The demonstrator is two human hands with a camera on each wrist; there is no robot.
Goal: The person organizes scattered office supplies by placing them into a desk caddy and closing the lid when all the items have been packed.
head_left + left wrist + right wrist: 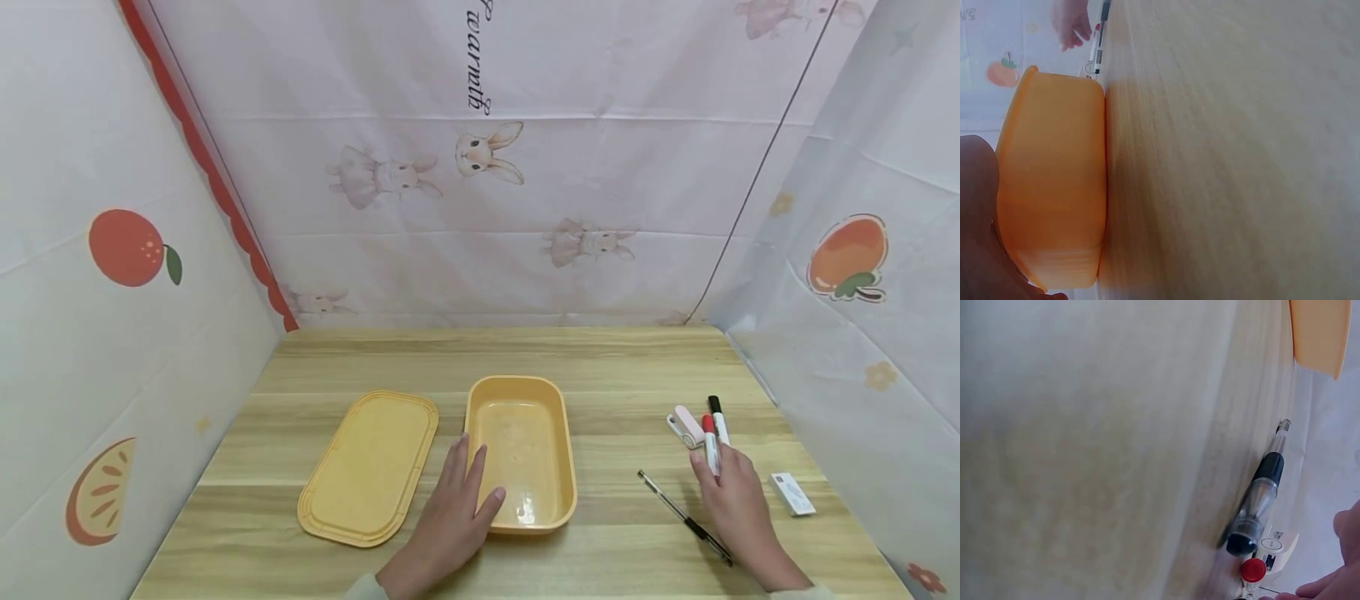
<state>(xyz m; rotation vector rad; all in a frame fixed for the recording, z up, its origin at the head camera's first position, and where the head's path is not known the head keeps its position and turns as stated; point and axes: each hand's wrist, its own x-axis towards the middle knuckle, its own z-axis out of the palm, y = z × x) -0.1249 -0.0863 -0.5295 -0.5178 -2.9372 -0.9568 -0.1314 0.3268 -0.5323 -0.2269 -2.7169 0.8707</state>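
An open yellow plastic box [517,450] stands on the table. My left hand [453,517] rests at its near left corner, fingers extended along the left rim and thumb over the near edge; in the left wrist view, it is beside the box's wall [1054,169]. My right hand [738,496] hovers just over a red-capped marker [711,446], thumb and fingers apart on either side of it. Next to that marker lie a black-capped marker [718,419] and a small pink and white folding item [686,427]. A clear pen with a black grip [684,515] lies left of my right hand.
A flat yellow lid [369,468] lies left of the box. To the right of my right hand is a small white packet [792,494], near the table's right edge. Printed cloth walls [487,250] enclose the wooden table [615,358] at the back and sides.
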